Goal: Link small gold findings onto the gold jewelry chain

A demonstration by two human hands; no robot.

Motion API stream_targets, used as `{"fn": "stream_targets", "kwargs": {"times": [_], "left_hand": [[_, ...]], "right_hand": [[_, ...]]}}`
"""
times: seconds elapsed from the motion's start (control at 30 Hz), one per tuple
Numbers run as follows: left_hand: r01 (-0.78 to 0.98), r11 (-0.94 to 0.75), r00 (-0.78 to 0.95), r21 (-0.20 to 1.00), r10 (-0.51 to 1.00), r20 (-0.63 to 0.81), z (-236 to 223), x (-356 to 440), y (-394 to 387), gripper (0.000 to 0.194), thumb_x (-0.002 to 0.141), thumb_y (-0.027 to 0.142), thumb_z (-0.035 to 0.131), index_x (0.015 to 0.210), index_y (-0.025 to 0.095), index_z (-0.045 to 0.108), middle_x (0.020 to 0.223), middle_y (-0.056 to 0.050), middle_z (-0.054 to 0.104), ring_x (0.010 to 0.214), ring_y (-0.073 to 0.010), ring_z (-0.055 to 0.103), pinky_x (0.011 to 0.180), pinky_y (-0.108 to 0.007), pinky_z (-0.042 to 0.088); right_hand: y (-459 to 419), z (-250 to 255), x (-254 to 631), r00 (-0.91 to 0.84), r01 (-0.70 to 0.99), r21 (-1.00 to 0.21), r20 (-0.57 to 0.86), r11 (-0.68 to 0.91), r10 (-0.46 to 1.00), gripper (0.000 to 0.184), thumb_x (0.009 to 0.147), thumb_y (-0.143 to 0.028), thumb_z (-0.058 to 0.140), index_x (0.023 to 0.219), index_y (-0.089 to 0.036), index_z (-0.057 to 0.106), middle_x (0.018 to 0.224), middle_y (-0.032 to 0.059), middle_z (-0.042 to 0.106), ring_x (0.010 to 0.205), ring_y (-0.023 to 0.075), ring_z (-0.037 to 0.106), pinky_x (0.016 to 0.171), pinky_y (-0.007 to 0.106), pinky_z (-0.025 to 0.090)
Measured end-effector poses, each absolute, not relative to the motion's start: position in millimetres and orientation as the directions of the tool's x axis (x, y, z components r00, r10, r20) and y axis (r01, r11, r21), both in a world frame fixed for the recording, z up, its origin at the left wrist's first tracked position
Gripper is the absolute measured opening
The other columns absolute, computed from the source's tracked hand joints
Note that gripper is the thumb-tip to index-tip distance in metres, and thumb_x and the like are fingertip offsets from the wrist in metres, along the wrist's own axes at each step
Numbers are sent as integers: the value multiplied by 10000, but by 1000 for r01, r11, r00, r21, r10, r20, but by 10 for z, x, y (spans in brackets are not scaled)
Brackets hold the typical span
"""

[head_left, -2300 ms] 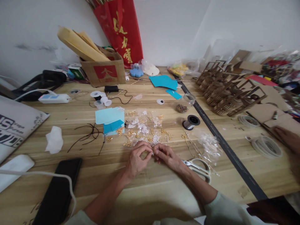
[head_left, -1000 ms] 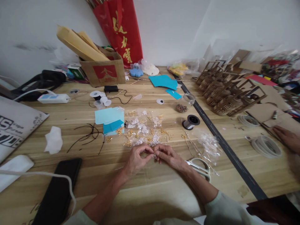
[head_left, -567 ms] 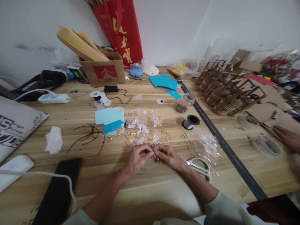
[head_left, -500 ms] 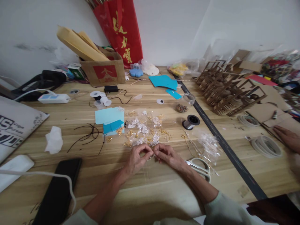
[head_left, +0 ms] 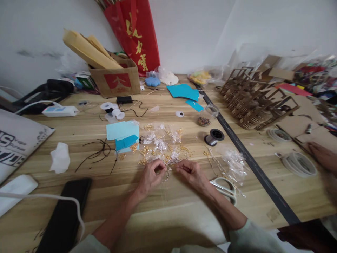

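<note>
My left hand (head_left: 154, 173) is closed in a pinch on one end of a small beaded strand (head_left: 166, 175), which curves down beside the fingertips. A little to the right, my right hand (head_left: 191, 172) has its thumb and fingers pressed together; whatever they hold, if anything, is too small to make out. The two hands are slightly apart. Just beyond them lie piles of silver beads (head_left: 174, 156) and gold beads (head_left: 144, 151), partly on clear plastic bags. Thin, faint thread seems to run down the table below the strand.
Scissors (head_left: 225, 189) lie by my right forearm, near chains (head_left: 217, 163) and crumpled plastic (head_left: 234, 161). A wire spool (head_left: 214, 137) and a jar of beads (head_left: 207, 116) stand farther back. A phone (head_left: 64, 211) is at left. Another person's hand (head_left: 322, 154) rests at far right.
My hands have moved apart: the right shifted slightly right, the left slightly left. The beaded strand stays with my left hand and shows more clearly.
</note>
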State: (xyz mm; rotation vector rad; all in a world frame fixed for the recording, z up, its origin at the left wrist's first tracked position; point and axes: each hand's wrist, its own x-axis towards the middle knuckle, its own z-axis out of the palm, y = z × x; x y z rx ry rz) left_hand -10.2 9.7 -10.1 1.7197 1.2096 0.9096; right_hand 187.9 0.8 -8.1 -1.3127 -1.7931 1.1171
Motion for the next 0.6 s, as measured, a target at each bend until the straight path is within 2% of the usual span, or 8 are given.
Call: {"fn": "stream_targets", "kwargs": {"times": [0.13,0.33,0.6], "left_hand": [[348,-207,275,914,955,111,-131,-92,91,140,771,230,520,644,171,527,632,-3,556,610,-133,509,592,-237,395],[333,-174,234,927,967,98,-102,-91,93,128,759,190,550,633,168,547,614,6,566,597,-132,514,589,-236,399],[34,-74,254,997,965,63,-54,-82,98,141,768,203,599,645,161,543,831,-65,666,808,-175,614,722,-275,467]], "right_hand": [[-10,-80,1877,-254,437,-888,30,143,967,226,856,-339,545,751,-145,593,617,-7,521,546,105,415,517,224,315],[-27,-44,1860,-259,395,-911,11,117,966,191,866,-301,522,742,-158,545,600,-23,459,545,102,372,514,229,294],[-1,-83,1824,-291,376,-924,-53,64,955,195,854,-311,527,734,-158,545,586,-36,426,525,92,341,479,220,256]]}}
